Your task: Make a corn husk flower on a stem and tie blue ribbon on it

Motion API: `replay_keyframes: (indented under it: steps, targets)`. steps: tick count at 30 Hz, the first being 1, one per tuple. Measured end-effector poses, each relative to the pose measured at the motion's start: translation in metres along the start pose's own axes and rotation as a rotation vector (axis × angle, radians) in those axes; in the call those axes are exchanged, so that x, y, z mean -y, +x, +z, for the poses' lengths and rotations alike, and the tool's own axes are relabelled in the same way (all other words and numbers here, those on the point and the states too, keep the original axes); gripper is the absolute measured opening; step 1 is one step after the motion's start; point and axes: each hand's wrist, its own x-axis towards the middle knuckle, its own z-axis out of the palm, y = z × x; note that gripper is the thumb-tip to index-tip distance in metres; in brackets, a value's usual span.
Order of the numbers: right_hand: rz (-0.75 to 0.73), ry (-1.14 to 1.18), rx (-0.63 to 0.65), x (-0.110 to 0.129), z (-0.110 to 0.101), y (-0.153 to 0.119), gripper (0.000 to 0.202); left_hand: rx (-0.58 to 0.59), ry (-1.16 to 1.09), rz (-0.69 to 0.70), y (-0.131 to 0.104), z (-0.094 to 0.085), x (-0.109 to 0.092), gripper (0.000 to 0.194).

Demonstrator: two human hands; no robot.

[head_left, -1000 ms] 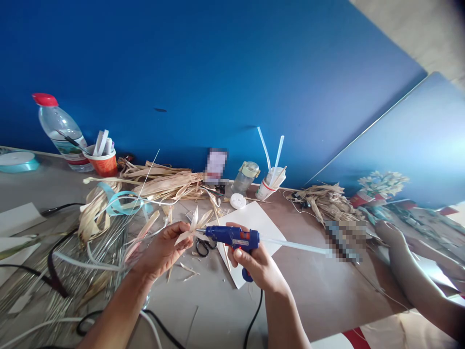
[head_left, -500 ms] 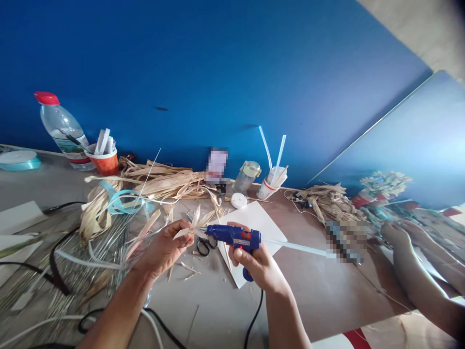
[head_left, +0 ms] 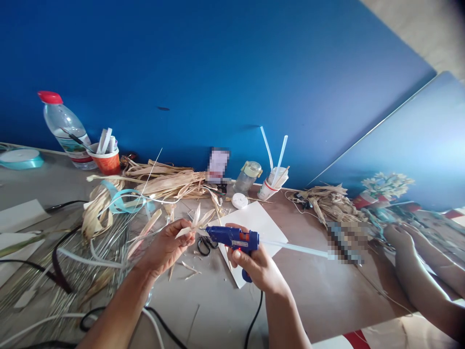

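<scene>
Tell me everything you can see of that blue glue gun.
The blue glue gun looks plastic, with an orange-red part, a pale label and a small red light. The right hand grips it, body nearly level, nozzle at the pale petalled piece in the left hand; contact is unclear. A translucent stick extends from its rear; a black cord runs below.

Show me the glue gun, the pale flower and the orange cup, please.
Glue gun (head_left: 232, 236): head view, on the blue body.
Pale flower (head_left: 195, 226): head view, near where its petals meet.
Orange cup (head_left: 107, 164): head view, on its front wall, below the rim.
</scene>
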Motion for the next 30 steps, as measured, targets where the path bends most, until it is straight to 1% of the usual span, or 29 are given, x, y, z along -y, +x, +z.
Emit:
replay_keyframes:
  steps: [5, 9, 15, 18, 24, 27, 30]
  targets:
    - [-0.002, -0.02, 0.003, 0.002, 0.001, 0.0, 0.059, -0.01, -0.014, -0.005, 0.0, 0.003, 0.0, 0.027]
    - [0.0, 0.003, -0.017, 0.003, 0.0, 0.0, 0.063, -0.035, -0.011, -0.011, 0.0, 0.002, 0.001, 0.028]
    - [-0.009, 0.018, -0.022, 0.002, -0.001, 0.0, 0.061, 0.036, -0.024, 0.016, 0.005, -0.008, 0.005, 0.025]
    - [-0.007, 0.043, -0.016, 0.002, 0.001, 0.001, 0.062, 0.02, -0.033, 0.011, 0.006, -0.009, 0.005, 0.025]
    - [0.001, 0.047, 0.001, 0.003, 0.003, 0.001, 0.063, -0.01, -0.044, 0.017, 0.003, -0.005, 0.005, 0.025]
    - [0.003, 0.07, 0.005, 0.003, 0.003, 0.001, 0.063, -0.022, -0.053, 0.02, 0.004, -0.007, 0.006, 0.026]
    - [0.005, 0.086, 0.001, 0.003, 0.003, 0.0, 0.063, 0.031, -0.032, 0.03, 0.008, -0.012, 0.008, 0.024]
